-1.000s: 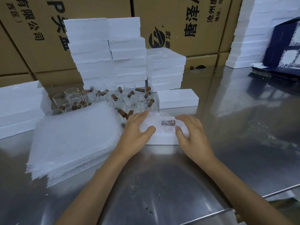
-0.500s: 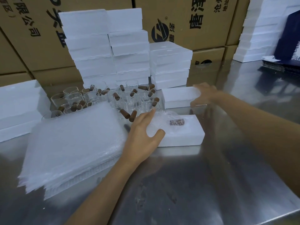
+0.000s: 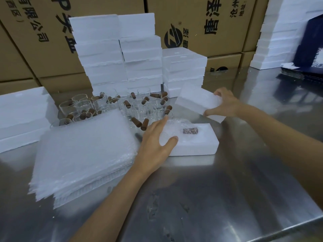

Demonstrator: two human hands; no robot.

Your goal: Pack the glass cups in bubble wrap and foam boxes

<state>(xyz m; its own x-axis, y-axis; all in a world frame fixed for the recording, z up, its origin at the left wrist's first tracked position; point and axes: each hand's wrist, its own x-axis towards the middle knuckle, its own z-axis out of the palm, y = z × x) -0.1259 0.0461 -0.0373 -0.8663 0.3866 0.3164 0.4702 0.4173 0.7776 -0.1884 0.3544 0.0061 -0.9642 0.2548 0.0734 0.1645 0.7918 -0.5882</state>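
Left hand: the left hand [image 3: 157,138] lies flat with its fingers straight and its grip spread, resting on the near left end of the white foam box bottom [image 3: 201,145].
Right hand: the right hand [image 3: 225,103] holds the white foam box lid [image 3: 195,100]; its grip is pinching the right end of the lid, thumb on the near side and fingers over the far side.
Foam lid: it is tilted, up off the shiny metal tabletop [image 3: 218,198], just behind the box bottom.
Box bottom: it sits flat on the tabletop, in the middle.
Wrapped cup: a glass cup wrapped in clear bubble wrap [image 3: 176,131] lies in the box bottom, by the left hand's fingers. A small speckled cork [image 3: 190,131] shows inside it.
Bubble wrap pile: a thick pile of clear bubble wrap sheets [image 3: 83,154] lies just left of the left hand.
Loose cups: many small clear glass cups with brown corks [image 3: 122,107] stand behind the pile.
Foam stacks: tall stacks of white foam boxes [image 3: 120,51] stand behind the cups. More white foam blocks [image 3: 22,116] lie at the far left.
Back wall: big brown cardboard cartons [image 3: 218,23] with black print stand behind it all.
Far right: dark blue flat boxes [image 3: 307,48] rest at the tabletop's far corner.
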